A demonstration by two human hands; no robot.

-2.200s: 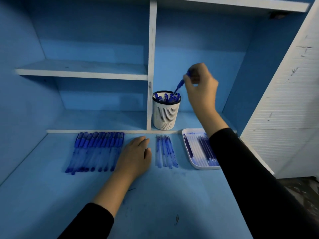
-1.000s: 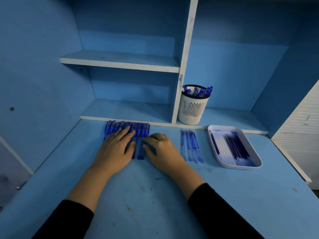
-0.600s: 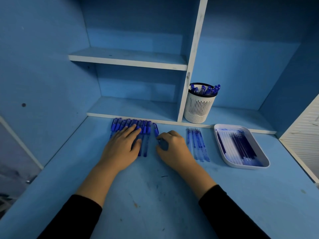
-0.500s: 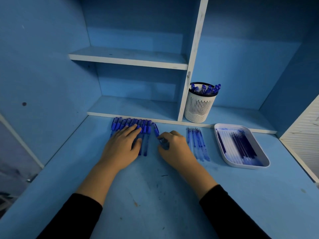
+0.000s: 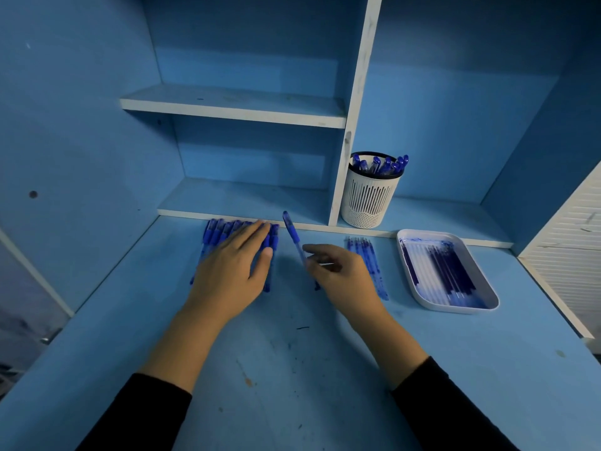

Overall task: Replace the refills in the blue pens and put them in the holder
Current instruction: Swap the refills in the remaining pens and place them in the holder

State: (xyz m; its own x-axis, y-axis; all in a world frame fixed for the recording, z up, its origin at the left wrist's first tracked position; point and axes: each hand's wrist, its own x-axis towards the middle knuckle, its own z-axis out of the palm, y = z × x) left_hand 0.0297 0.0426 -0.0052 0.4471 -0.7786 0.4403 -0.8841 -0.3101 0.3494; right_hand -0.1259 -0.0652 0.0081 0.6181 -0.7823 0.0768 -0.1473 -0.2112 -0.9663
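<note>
- Your left hand [image 5: 227,271] lies flat, fingers straight, on the row of capped blue plastic pens [image 5: 211,234]: press lightly so none roll.
- Your right hand [image 5: 341,278] pinches one blue pen [image 5: 293,236] mid-barrel, just beside the row: lift it clear before opening.

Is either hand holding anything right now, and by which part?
The right hand pinches one blue pen on the lower half of its barrel. The left hand holds nothing; it rests flat on the row of pens.
</note>
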